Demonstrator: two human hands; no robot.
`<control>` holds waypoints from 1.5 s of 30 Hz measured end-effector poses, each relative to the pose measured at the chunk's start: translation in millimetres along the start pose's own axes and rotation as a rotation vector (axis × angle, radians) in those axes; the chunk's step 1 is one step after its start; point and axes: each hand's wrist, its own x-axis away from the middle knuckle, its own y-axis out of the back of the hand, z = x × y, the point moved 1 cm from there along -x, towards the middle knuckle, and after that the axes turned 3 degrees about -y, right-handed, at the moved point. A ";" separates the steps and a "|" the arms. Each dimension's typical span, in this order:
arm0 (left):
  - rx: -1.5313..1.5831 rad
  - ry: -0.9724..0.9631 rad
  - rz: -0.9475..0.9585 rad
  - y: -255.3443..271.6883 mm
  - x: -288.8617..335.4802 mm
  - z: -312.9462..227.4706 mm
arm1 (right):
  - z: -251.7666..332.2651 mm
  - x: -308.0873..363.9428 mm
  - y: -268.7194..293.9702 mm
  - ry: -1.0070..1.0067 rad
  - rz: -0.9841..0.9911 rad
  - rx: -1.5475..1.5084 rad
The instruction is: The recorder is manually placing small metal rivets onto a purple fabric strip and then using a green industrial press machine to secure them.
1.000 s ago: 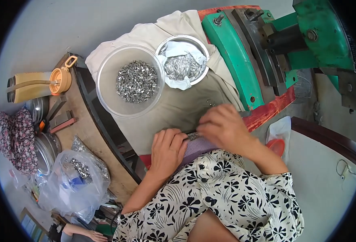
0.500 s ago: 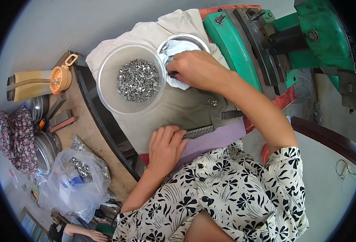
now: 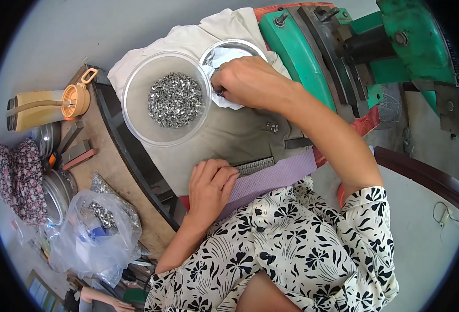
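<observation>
My right hand [image 3: 250,80] is over a round metal dish [image 3: 233,42] lined with white sheeting [image 3: 229,103]. Its fingers are pinched together at the dish's near edge, and what they hold is hidden. Close to me, my left hand [image 3: 210,186] curls its fingers around the left end of a narrow metal strip [image 3: 255,166] with fine marks or slots along it. The strip lies beside a lilac woven cloth [image 3: 271,179]. Left of the dish stands a translucent round tub [image 3: 136,125] holding many small shiny metal pieces [image 3: 175,100].
Several loose metal pieces [image 3: 272,127] and a dark flat bar [image 3: 297,143] lie on the grey cloth. A green machine press [image 3: 302,62] stands at the right. On the left bench are a plastic bag [image 3: 84,244], a yellow bottle [image 3: 40,110] and a floral cloth [image 3: 19,182]. Another person's hand [image 3: 120,304] shows lower left.
My right hand stays at the dish, its fingers shifted slightly. My left hand keeps its place at the strip. The whole view has shifted a little.
</observation>
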 end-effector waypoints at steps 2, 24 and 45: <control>-0.001 -0.013 0.004 0.4 0.6 -0.4 | -0.7 0.7 -1.4 -0.014 0.013 0.003; 0.194 0.026 -0.041 11.8 -29.8 -12.9 | -12.5 25.7 3.3 -0.319 -0.204 -0.746; 0.239 -0.019 -0.316 24.4 -148.4 -12.7 | -13.4 47.5 19.9 -0.503 -0.170 -1.568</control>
